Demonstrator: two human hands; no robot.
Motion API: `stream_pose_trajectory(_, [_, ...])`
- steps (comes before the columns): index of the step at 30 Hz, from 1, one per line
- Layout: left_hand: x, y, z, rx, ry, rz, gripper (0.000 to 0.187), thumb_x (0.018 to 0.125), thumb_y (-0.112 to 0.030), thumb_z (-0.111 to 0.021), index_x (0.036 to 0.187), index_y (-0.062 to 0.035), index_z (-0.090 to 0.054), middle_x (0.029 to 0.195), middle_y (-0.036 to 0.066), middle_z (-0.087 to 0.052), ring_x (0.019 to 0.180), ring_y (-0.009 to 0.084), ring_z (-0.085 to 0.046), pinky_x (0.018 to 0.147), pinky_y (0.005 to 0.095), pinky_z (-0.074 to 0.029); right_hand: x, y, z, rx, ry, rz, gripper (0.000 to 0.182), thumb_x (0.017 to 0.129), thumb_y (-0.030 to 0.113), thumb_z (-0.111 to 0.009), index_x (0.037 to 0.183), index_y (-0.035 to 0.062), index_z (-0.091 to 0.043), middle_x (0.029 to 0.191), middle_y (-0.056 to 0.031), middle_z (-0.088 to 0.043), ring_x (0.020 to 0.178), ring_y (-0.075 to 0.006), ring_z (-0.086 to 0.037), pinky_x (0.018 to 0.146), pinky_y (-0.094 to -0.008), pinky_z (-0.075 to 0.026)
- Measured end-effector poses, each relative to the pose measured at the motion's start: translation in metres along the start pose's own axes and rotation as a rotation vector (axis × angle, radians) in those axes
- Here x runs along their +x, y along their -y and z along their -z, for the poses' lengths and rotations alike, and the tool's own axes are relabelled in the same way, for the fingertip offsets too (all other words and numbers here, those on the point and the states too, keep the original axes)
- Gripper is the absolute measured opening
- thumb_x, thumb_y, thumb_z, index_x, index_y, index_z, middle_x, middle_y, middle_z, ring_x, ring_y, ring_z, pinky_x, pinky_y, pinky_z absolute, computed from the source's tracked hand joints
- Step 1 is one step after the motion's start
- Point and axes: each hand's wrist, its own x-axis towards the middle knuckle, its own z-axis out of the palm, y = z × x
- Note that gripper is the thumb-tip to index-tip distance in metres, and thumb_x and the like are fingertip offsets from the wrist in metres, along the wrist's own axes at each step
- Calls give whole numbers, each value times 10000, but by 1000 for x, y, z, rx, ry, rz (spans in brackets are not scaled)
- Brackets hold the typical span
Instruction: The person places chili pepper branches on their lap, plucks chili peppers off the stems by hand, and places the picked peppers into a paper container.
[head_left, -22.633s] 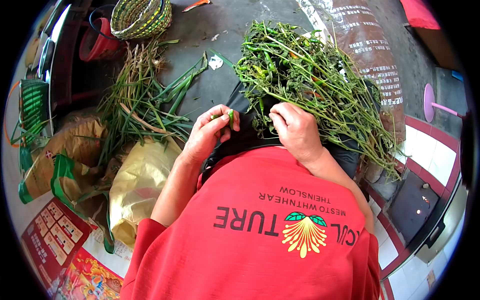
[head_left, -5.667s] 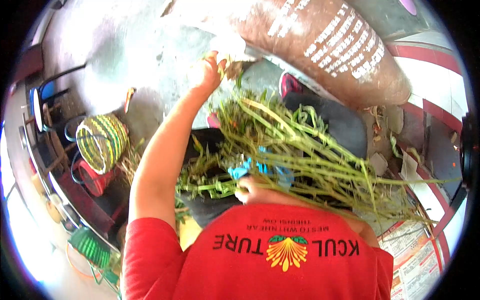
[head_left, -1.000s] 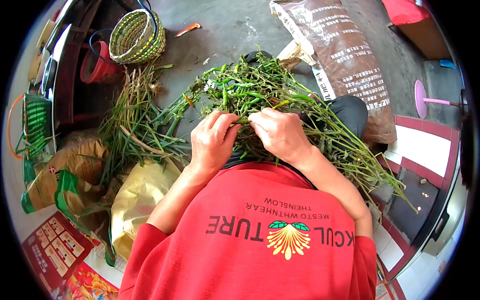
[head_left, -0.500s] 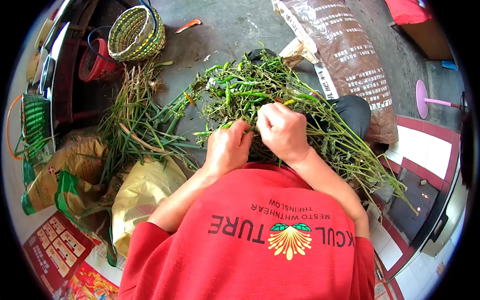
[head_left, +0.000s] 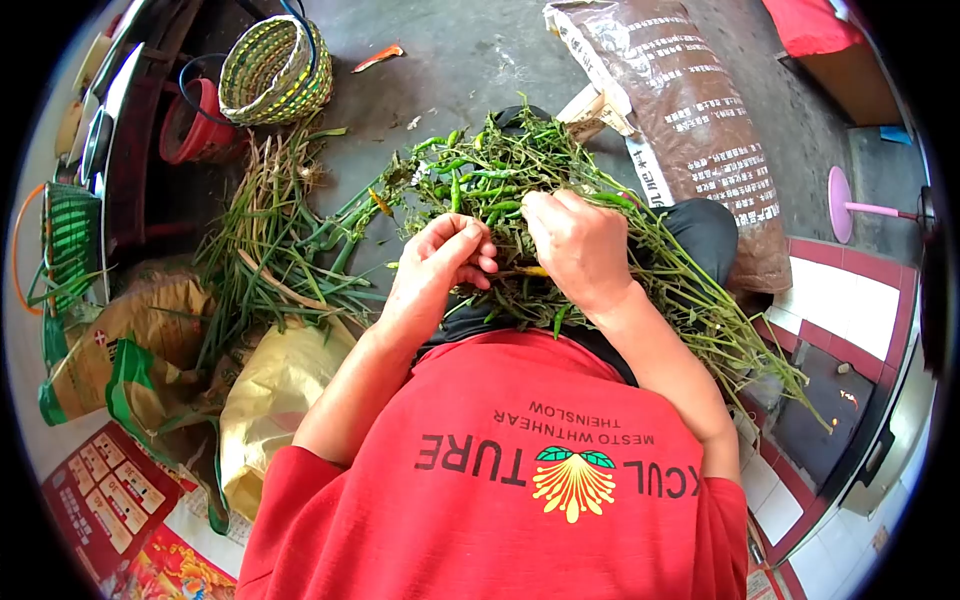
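A heap of uprooted chili pepper plants with green pods lies across my lap, and its long stems trail to the right. My right hand is closed over the heap, its fingers pressed together on the plant stems; the exact grip is hidden behind the knuckles. To its left, my left hand hovers at the near side of the heap with curled fingers and the thumb against the index finger. Whatever it may hold is too small to make out. A yellow-orange chili pepper shows between the two hands.
Green onions lie on the floor at left, near a woven basket and a red bucket. A yellow sack stands by my left arm. A large brown printed bag lies at right, beside a small wooden piece.
My hands have moved apart. The left hand has turned so its curled fingers show, and the right has shifted slightly up and right. The yellow-orange pepper now shows between them.
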Motion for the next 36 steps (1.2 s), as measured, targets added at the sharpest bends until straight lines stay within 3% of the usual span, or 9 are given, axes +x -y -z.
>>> stream_pose_trajectory(10, [7,0,-6,514,59,-37,207,922,-241,-517,877,-45,-567,684,-26,-536,547,51,-451,490,200,-376,-9,4,1,214,19,135,81,780,95,-589,749,71,-518,661,-93,-565,543,-269,-579,478,-358,-457])
stream_pose_trajectory(15, [3,14,-27,988,-301,-628,92,803,-90,-619,787,-9,-578,613,143,-551,542,230,-559,521,327,-431,-12,10,-11,215,-26,-6,102,793,110,-581,751,59,-504,653,-115,-570,556,-300,-579,493,-389,-456])
stream_pose_trajectory(18, [4,23,-31,1152,-403,-769,79,795,-90,-616,792,-27,-568,665,155,-583,590,334,-579,496,376,-445,-8,10,-24,379,-141,-211,115,809,114,-584,730,52,-528,624,-136,-573,569,-331,-579,509,-420,-451])
stream_pose_trajectory(21, [4,24,-25,959,-320,-751,72,798,-79,-616,820,-25,-572,660,155,-573,549,301,-569,488,356,-443,-4,10,-7,421,-4,-334,120,793,147,-624,727,63,-569,624,-114,-576,565,-318,-582,500,-395,-453])
stream_pose_trajectory(22, [0,21,-21,792,-252,-559,91,857,-91,-576,897,-24,-621,579,39,-543,506,104,-503,467,249,-391,-3,9,-4,376,-43,-246,113,792,149,-626,740,64,-572,628,-110,-578,560,-312,-583,497,-390,-453])
stream_pose_trajectory(24, [-4,12,-19,314,-165,-261,157,908,-119,-517,970,-16,-619,576,-16,-500,501,39,-418,445,198,-326,5,3,0,278,-128,-71,103,788,153,-631,766,67,-579,636,-101,-582,549,-302,-583,491,-380,-455])
stream_pose_trajectory(29, [-7,6,1,-180,92,-106,238,912,-184,-480,1032,1,-571,664,28,-503,529,85,-407,460,208,-310,28,-3,0,-24,76,-25,149,799,118,-589,943,87,-610,744,-105,-639,657,-264,-627,547,-367,-489])
stream_pose_trajectory(32, [-6,6,2,-277,128,-87,276,901,-243,-484,1017,-2,-553,757,49,-522,598,91,-437,462,209,-310,32,-9,-8,-76,97,-26,127,802,118,-584,922,86,-612,735,-105,-637,652,-268,-625,547,-372,-486])
stream_pose_trajectory(36, [-4,1,-3,-139,74,-83,296,912,-283,-456,991,-14,-551,782,55,-537,600,86,-443,459,197,-306,27,4,9,296,-20,23,85,776,78,-623,853,47,-607,739,-115,-634,642,-268,-627,550,-343,-484])
